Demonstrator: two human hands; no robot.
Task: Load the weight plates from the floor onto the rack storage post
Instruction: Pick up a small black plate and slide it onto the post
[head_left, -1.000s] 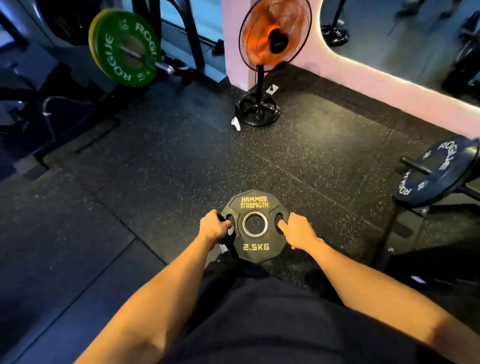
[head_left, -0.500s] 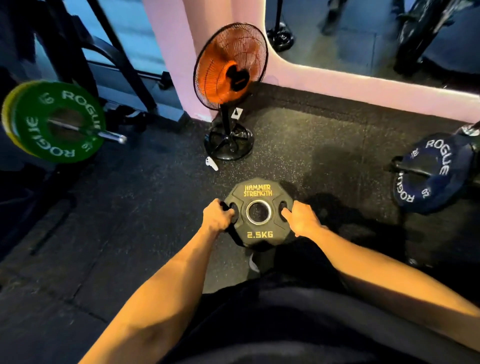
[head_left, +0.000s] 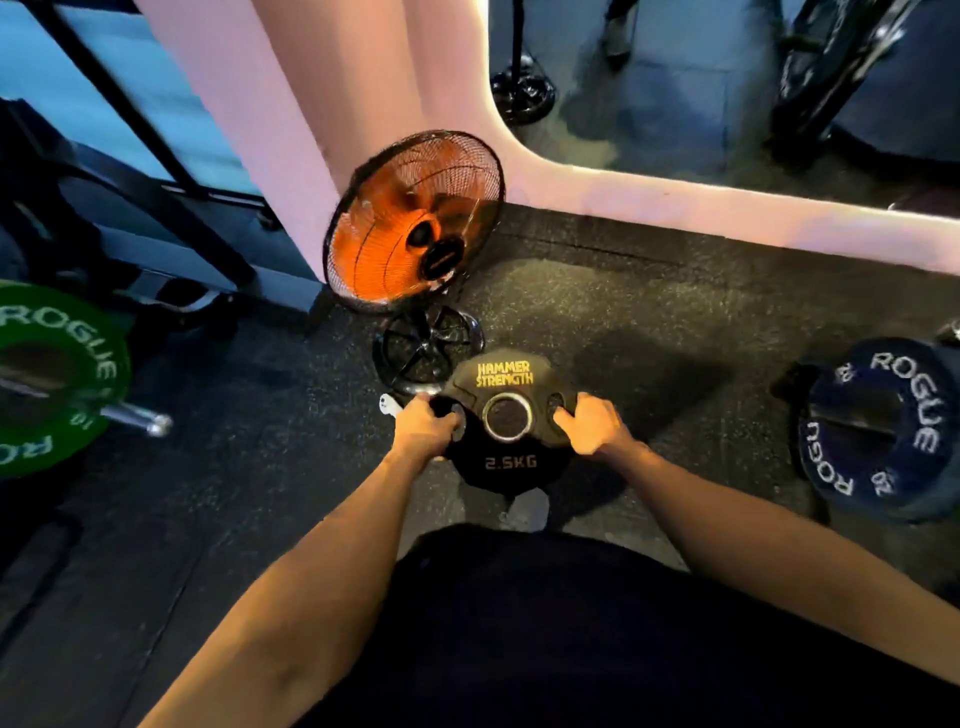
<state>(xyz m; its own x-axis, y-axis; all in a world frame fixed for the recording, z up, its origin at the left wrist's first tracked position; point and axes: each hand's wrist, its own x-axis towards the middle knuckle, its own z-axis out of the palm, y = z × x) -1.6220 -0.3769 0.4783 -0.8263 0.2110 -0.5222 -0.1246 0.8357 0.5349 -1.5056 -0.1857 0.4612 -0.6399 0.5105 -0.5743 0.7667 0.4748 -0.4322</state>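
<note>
A small black 2.5 kg weight plate (head_left: 506, 382) with yellow "Hammer Strength" lettering and a steel-ringed centre hole is held up in front of me, face toward the camera. My left hand (head_left: 425, 428) grips its left side, fingers curled through the left grip hole. My right hand (head_left: 587, 423) grips the right side, fingers hooked into the right grip hole. Both arms reach forward from my body. No storage post can be made out.
An orange floor fan (head_left: 415, 223) on a black round base (head_left: 426, 345) stands just beyond the plate. A green Rogue plate (head_left: 57, 374) on a barbell sits at left, a dark blue Rogue plate (head_left: 878, 421) at right. A pink wall and a mirror run behind; black rack legs stand at far left.
The plate, held in both hands, has risen off the floor. The view has turned left, so the fan now sits right behind the plate.
</note>
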